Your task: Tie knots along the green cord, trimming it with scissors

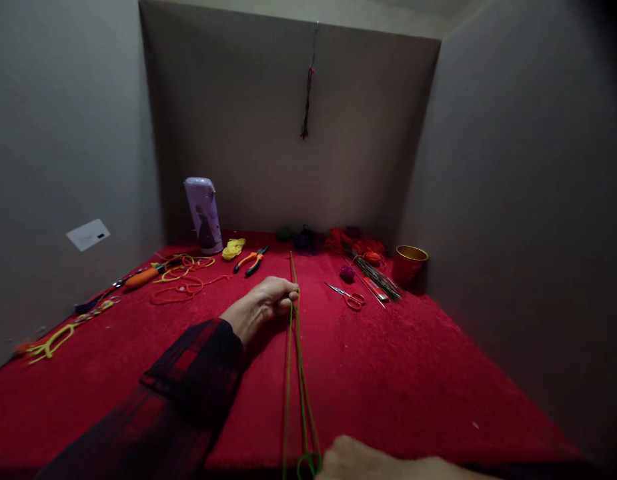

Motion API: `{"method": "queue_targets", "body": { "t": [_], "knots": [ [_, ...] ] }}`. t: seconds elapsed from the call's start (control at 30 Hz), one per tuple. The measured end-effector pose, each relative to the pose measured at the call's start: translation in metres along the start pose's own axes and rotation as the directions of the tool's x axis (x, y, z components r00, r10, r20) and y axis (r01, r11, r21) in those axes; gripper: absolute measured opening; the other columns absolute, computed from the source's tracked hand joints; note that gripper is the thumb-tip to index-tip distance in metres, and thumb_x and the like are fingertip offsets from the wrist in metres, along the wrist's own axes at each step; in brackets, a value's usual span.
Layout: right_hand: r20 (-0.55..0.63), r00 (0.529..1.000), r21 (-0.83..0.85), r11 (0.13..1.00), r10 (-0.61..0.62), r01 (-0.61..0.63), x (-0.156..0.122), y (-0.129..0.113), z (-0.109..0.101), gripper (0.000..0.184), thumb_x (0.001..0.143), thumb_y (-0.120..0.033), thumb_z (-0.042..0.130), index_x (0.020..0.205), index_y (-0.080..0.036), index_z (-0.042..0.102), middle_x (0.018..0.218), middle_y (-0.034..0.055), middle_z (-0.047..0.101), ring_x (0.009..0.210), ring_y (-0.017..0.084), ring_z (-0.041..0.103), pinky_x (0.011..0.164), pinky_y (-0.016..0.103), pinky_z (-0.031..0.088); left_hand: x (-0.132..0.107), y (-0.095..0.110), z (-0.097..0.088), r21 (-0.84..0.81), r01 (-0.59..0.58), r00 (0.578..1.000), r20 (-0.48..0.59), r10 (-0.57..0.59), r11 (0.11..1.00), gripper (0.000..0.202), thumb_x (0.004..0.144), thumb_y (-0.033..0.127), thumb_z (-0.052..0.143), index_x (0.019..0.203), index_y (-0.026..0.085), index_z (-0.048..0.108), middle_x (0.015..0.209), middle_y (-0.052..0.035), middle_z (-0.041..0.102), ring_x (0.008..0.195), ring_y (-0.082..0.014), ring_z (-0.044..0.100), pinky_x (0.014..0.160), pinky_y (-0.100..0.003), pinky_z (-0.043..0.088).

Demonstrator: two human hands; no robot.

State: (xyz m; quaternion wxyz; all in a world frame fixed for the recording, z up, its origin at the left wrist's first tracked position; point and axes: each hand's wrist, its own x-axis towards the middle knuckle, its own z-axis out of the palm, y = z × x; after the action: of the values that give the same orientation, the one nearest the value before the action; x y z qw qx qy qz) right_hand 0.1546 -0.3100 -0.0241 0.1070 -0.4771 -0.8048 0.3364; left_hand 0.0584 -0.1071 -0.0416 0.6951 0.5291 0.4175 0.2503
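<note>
Green cords [302, 373] run lengthwise along the middle of the red cloth, from a fixed point at the far side down to the near edge. My left hand [275, 295] is closed in a pinch around them, partway up the table. At the bottom edge my right hand [355, 460] is closed on the cords' near end, beside a small loop in them; its fingertips are out of sight. Between the two hands the strands spread slightly apart. Right of my left hand lie red-handled scissors [352, 300], and beyond it are orange-and-black pliers [252, 261].
A purple case [205, 215], yellow yarn [233, 249] and orange cord [181, 291] lie to the left. On the right are a red cup [409, 265], a purple yarn ball [347, 273] and a bundle of thin stems [378, 275]. Grey walls enclose three sides.
</note>
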Motion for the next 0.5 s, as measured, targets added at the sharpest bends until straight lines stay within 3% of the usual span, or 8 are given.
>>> {"method": "queue_targets", "body": {
  "t": [0.1, 0.23, 0.33, 0.4, 0.43, 0.5],
  "knots": [
    [-0.121, 0.987, 0.291, 0.955, 0.103, -0.063, 0.012, 0.016, -0.033, 0.021, 0.081, -0.036, 0.058, 0.069, -0.019, 0.063, 0.056, -0.0027, 0.053, 0.049, 0.01, 0.048, 0.044, 0.02, 0.035, 0.005, -0.002, -0.001, 0.07, -0.037, 0.999, 0.026, 0.035, 0.997, 0.023, 0.074, 0.008, 0.051, 0.053, 0.015, 0.043, 0.047, 0.0047, 0.041, 0.036, -0.0018, 0.031, 0.036, -0.015, 0.021],
    [-0.286, 0.927, 0.405, 0.907, 0.243, -0.113, 0.059, 0.045, -0.077, 0.025, 0.085, -0.035, 0.054, 0.072, -0.014, 0.061, 0.057, 0.001, 0.053, 0.048, 0.008, 0.043, 0.043, 0.02, 0.034, 0.02, -0.009, -0.004, 0.09, -0.05, 0.998, 0.031, 0.048, 0.995, 0.022, 0.08, 0.009, 0.047, 0.059, 0.015, 0.047, 0.044, 0.0046, 0.043, 0.03, -0.0021, 0.027, 0.033, -0.017, 0.015],
    [-0.33, 0.875, 0.531, 0.836, 0.355, -0.138, 0.097, 0.07, -0.074, 0.014, 0.082, -0.022, 0.055, 0.072, -0.013, 0.058, 0.057, 0.0005, 0.051, 0.045, 0.008, 0.042, 0.04, 0.02, 0.031, 0.026, -0.012, -0.005, 0.067, -0.057, 0.998, 0.026, 0.055, 0.996, 0.017, 0.082, 0.012, 0.048, 0.065, 0.014, 0.05, 0.044, 0.0043, 0.046, 0.028, -0.0025, 0.028, 0.033, -0.018, 0.014],
    [-0.341, 0.826, 0.712, 0.697, 0.448, -0.084, 0.114, 0.085, -0.064, 0.001, 0.074, -0.012, 0.056, 0.073, -0.012, 0.057, 0.056, -0.0014, 0.049, 0.041, 0.006, 0.037, 0.037, 0.019, 0.025, 0.026, -0.012, -0.005, 0.064, -0.064, 0.998, 0.022, 0.062, 0.996, 0.016, 0.081, 0.012, 0.051, 0.065, 0.014, 0.051, 0.043, 0.0044, 0.046, 0.029, -0.0026, 0.03, 0.034, -0.017, 0.016],
    [-0.329, 0.819, 0.78, 0.624, 0.471, -0.045, 0.118, 0.091, -0.06, 0.004, 0.07, -0.008, 0.056, 0.072, -0.012, 0.057, 0.054, -0.0028, 0.046, 0.039, 0.004, 0.033, 0.036, 0.018, 0.021, 0.025, -0.012, -0.005, 0.065, -0.067, 0.998, 0.017, 0.066, 0.996, 0.016, 0.081, 0.012, 0.052, 0.065, 0.014, 0.051, 0.043, 0.0046, 0.045, 0.029, -0.0025, 0.031, 0.034, -0.017, 0.016],
    [-0.284, 0.847, 0.851, 0.525, 0.45, 0.006, 0.117, 0.094, -0.058, 0.005, 0.066, -0.008, 0.055, 0.07, -0.011, 0.055, 0.051, -0.0057, 0.039, 0.038, 0.003, 0.024, 0.036, 0.018, 0.013, 0.024, -0.011, -0.005, 0.073, -0.072, 0.997, 0.007, 0.072, 0.995, 0.016, 0.081, 0.013, 0.052, 0.065, 0.013, 0.052, 0.043, 0.0052, 0.044, 0.028, -0.0022, 0.029, 0.034, -0.018, 0.014]
  ]
}}
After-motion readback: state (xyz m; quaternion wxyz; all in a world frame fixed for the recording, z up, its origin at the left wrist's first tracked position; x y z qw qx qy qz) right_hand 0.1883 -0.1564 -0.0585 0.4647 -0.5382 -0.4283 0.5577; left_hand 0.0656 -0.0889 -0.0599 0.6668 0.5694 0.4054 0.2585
